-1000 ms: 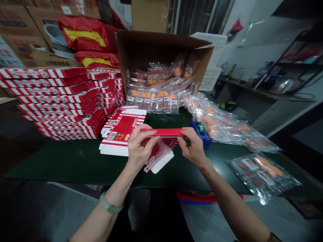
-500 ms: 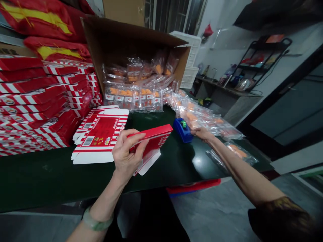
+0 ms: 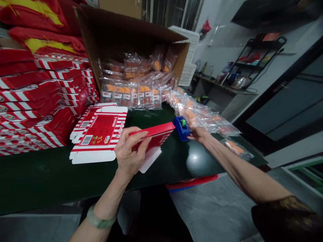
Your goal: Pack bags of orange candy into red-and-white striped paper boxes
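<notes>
My left hand [image 3: 131, 148] is closed around a red-and-white carton [image 3: 157, 136], thumb on its printed face and fingers over the top side. The carton stands tilted on edge, with a white flap sticking out at its lower end. My right hand [image 3: 199, 135] is at the near right end of a blue tape dispenser [image 3: 182, 131], which carries a green roll. Its fingers are bent together by the dispenser; what they pinch, if anything, is too small to make out. Left of the carton lies a pile of flattened cartons [image 3: 101, 134].
Stacks of red-and-white cartons [image 3: 27, 111] rise at the left, below red bags [image 3: 50, 43]. A large cardboard box [image 3: 88, 43] on its side holds plastic food packets [image 3: 131, 94]. More packets [image 3: 196, 112] spread rightward on the dark green table [image 3: 37, 181]; one packet [image 3: 237, 148] lies near my right forearm.
My right hand has shifted slightly along the dispenser's end toward me. The clear plastic seen left of my right forearm is no longer visible. My left hand keeps its hold on the carton.
</notes>
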Available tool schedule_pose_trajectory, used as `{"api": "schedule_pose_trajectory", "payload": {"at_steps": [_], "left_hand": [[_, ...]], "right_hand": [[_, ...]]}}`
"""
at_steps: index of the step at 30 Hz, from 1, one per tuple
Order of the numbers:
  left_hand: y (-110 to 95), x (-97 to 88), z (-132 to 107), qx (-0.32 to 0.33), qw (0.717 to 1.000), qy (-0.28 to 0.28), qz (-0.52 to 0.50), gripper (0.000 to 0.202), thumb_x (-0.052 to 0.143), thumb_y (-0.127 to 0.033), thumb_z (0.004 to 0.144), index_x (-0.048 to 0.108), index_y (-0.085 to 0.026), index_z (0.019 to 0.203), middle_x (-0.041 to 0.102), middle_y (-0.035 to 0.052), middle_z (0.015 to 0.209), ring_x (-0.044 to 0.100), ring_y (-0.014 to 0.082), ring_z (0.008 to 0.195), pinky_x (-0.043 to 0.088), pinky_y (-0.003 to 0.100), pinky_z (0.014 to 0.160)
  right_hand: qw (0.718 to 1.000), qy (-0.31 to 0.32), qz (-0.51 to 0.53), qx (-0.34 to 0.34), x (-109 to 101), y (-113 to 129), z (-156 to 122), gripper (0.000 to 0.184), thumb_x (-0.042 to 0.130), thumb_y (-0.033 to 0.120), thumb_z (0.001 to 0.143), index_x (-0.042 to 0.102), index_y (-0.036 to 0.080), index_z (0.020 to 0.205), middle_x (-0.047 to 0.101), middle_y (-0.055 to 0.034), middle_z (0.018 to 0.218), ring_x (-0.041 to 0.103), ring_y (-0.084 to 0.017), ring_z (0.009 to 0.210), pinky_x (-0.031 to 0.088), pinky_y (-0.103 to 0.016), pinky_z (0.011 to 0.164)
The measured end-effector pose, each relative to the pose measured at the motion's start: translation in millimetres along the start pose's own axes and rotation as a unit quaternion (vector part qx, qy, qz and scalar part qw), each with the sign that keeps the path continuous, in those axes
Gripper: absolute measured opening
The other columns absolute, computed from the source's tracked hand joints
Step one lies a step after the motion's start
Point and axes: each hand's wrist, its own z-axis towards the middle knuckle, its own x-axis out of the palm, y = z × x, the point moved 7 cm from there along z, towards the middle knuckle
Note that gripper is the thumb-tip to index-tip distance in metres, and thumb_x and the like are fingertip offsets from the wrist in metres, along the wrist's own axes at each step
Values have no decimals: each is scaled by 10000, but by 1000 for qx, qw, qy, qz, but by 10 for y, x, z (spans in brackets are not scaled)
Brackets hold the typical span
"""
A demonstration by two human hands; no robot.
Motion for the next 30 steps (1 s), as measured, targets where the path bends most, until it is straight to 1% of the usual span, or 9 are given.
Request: {"api": "schedule_pose_trajectory", "payload": {"at_steps": [5, 12, 14, 17, 19, 21, 23, 26, 30], "left_hand": [[7, 1, 3, 2, 1000, 0, -8, 217, 684, -97, 729, 604, -203, 900, 606, 10, 881, 610, 123, 785, 508, 282, 709], [63, 18, -6, -14, 1000, -2, 3, 220, 695, -116, 722, 616, -208, 906, 610, 12, 910, 613, 128, 800, 511, 286, 717], [39, 11, -7, -8, 1000, -5, 3, 220, 692, -100, 720, 616, -204, 898, 609, 13, 904, 613, 127, 795, 512, 279, 708], [-22, 11, -16, 3, 1000, 1, -16, 225, 684, -81, 723, 616, -198, 904, 601, 19, 899, 612, 123, 796, 511, 260, 694], [-64, 19, -35, 9, 1000, 8, -27, 238, 684, -79, 725, 616, -198, 919, 596, 25, 903, 610, 121, 805, 511, 249, 694], [-101, 29, -62, 13, 999, 12, -30, 240, 680, -81, 732, 617, -202, 930, 593, 28, 903, 607, 120, 812, 513, 243, 692], [-140, 37, -98, 16, 999, 14, -28, 233, 672, -88, 741, 621, -205, 936, 591, 32, 901, 603, 117, 806, 513, 231, 678], [-222, 47, -159, 28, 999, 14, -24, 208, 653, -105, 761, 634, -214, 937, 594, 36, 892, 599, 108, 785, 504, 199, 638], [-358, 63, -233, 47, 999, 16, 5, 176, 622, -111, 779, 664, -235, 897, 620, 36, 887, 604, 104, 773, 481, 168, 599]], "right_hand": [[976, -38, 66, 205, 44, -340, -494, 306, 513, 338, 906, 543, 137, 1135, 595, -68, 1052, 605, -149, 861, 533, -329, 726], [954, -32, 81, 286, 248, -421, -757, 236, 525, 318, 902, 565, 123, 1029, 596, -24, 890, 573, -90, 686, 504, -235, 586], [956, 6, 98, 275, 338, -237, -837, 195, 548, 306, 883, 556, 114, 850, 534, 24, 697, 465, -47, 508, 394, -168, 437], [957, 91, 158, 225, 505, 323, -1081, 304, 616, 359, 802, 440, 160, 655, 402, 68, 559, 304, -29, 413, 218, -155, 352], [950, 150, 215, 168, 606, 825, -1276, 341, 625, 442, 770, 437, 174, 673, 422, 62, 604, 328, -34, 453, 253, -156, 382], [922, 224, 299, 100, 721, 1340, -1453, 346, 597, 465, 793, 453, 173, 676, 425, 52, 618, 331, -38, 469, 262, -159, 393], [905, 244, 339, 83, 796, 1654, -1557, 351, 618, 452, 784, 453, 169, 656, 432, 49, 610, 332, -37, 463, 255, -159, 382], [913, 189, 343, 113, 839, 1749, -1587, 379, 701, 435, 702, 448, 167, 615, 442, 56, 566, 343, -35, 428, 245, -155, 349], [911, 137, 341, 187, 850, 1595, -1624, 429, 768, 441, 601, 441, 165, 574, 440, 68, 497, 341, -29, 376, 254, -157, 326]]}}
